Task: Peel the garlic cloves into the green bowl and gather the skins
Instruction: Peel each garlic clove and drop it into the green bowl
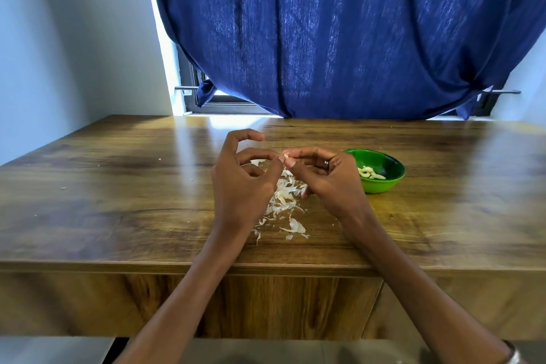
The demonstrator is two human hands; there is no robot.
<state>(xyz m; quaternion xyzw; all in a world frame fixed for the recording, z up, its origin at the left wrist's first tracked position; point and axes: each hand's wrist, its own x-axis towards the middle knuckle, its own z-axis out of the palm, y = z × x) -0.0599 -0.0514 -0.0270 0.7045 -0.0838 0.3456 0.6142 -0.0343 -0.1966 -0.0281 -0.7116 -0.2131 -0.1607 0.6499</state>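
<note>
My right hand (326, 176) pinches a small pale garlic clove (288, 154) between thumb and fingertips, above the table. My left hand (245, 177) meets it from the left, its thumb tip touching the clove and its other fingers curled apart. Under both hands lies a loose heap of white garlic skins (285, 198), with more flakes trailing toward the front edge. The green bowl (387, 183) sits just right of my right hand and holds several peeled cloves (370, 173).
The wooden table (118, 186) runs wide to both sides, its front edge close below the skins. A blue curtain (339, 38) hangs behind the table over a window. A few tiny skin specks lie at the far left.
</note>
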